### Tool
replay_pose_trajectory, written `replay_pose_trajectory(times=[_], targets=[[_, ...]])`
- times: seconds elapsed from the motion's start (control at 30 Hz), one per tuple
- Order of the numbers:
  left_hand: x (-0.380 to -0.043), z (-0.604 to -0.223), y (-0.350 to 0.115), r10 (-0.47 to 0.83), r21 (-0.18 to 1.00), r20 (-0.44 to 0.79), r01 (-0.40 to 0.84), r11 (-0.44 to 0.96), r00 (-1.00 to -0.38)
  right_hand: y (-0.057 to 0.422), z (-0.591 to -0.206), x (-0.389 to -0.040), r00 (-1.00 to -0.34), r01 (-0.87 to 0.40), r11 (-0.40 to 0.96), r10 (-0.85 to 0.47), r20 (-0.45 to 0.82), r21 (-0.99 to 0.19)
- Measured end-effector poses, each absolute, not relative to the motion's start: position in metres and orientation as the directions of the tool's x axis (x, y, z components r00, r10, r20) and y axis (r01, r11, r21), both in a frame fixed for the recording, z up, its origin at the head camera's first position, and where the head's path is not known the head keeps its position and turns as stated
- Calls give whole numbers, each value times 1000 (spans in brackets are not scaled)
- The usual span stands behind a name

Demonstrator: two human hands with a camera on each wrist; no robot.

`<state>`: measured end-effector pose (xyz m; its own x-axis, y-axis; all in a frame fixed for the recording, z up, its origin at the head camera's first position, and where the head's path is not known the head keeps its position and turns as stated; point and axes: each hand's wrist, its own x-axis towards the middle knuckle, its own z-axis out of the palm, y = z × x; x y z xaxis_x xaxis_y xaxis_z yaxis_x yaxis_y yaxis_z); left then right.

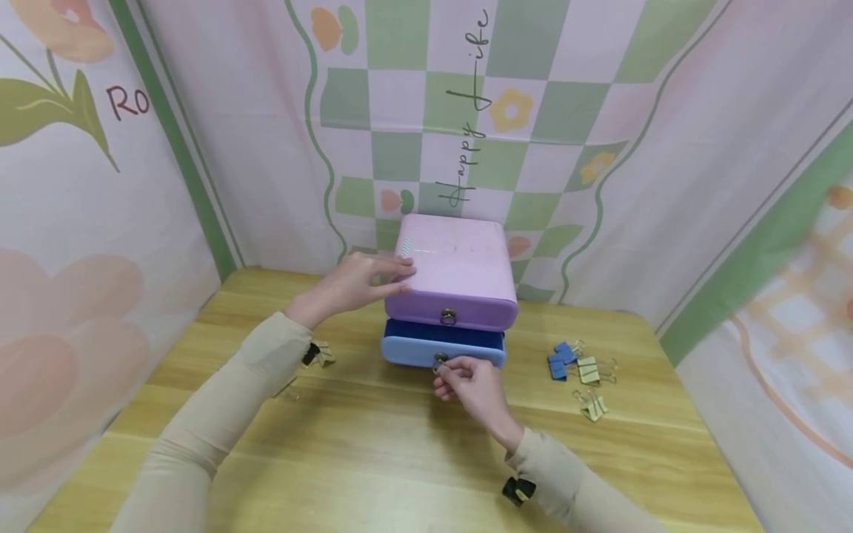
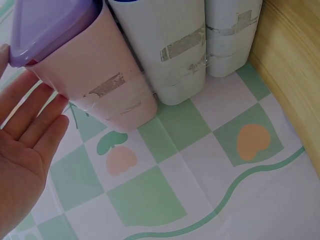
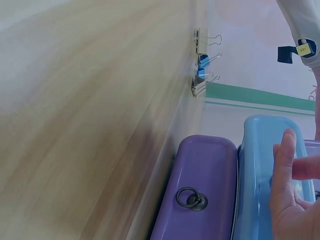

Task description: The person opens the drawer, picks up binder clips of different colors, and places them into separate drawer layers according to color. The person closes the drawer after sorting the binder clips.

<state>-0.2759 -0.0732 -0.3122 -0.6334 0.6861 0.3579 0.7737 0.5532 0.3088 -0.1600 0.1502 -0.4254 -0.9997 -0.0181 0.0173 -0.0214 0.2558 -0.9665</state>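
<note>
A small drawer chest with a pink top (image 1: 460,259) stands at the back of the table. The purple top drawer (image 1: 426,311) has a ring pull (image 1: 448,318). Below it, the light blue drawer (image 1: 409,352) is pulled partly out, showing a dark blue inside. With thumb and fingertips my right hand (image 1: 476,391) pinches the blue drawer's ring. My left hand (image 1: 353,283) touches the chest's upper left side, its fingers (image 2: 35,107) fairly straight in the left wrist view. A lower purple drawer (image 3: 207,165) with its own ring (image 3: 187,197) shows in the right wrist view.
On the right of the wooden table (image 1: 373,459) lie blue binder clips (image 1: 560,363) and gold binder clips (image 1: 589,370). Another gold clip (image 1: 325,354) lies by the left sleeve. A patterned curtain (image 1: 266,148) hangs close behind the chest.
</note>
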Motion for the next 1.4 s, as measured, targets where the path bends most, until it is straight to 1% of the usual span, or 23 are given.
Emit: replay_pose_trajectory(times=[0.13,0.27,0.37,0.53,0.8,1.0,1.23,1.4], targets=[[-275,-313,-73,683,312,358,771,556,-637,150,-422,-155,-999,-9,239,-33,1,-971],[-275,-313,-73,677,306,369,771,559,-637,148,-409,-147,-998,-10,226,-57,-3,-974],[-276,-314,-73,678,301,376,776,555,-631,147,-400,-141,-998,-1,238,-65,-15,-971],[-276,-315,-73,682,298,389,785,543,-619,146,-395,-136,-997,16,248,-66,-33,-969],[-277,-315,-72,682,297,399,790,536,-613,147,-399,-133,-997,2,234,-73,-20,-972],[-276,-315,-72,677,313,383,778,545,-628,149,-402,-131,-996,4,235,-85,-24,-972],[-278,-315,-72,676,311,392,781,541,-624,155,-423,-135,-996,-1,217,-91,-19,-976],[-277,-315,-73,673,324,392,779,537,-627,156,-427,-133,-996,-12,233,-90,-9,-972]])
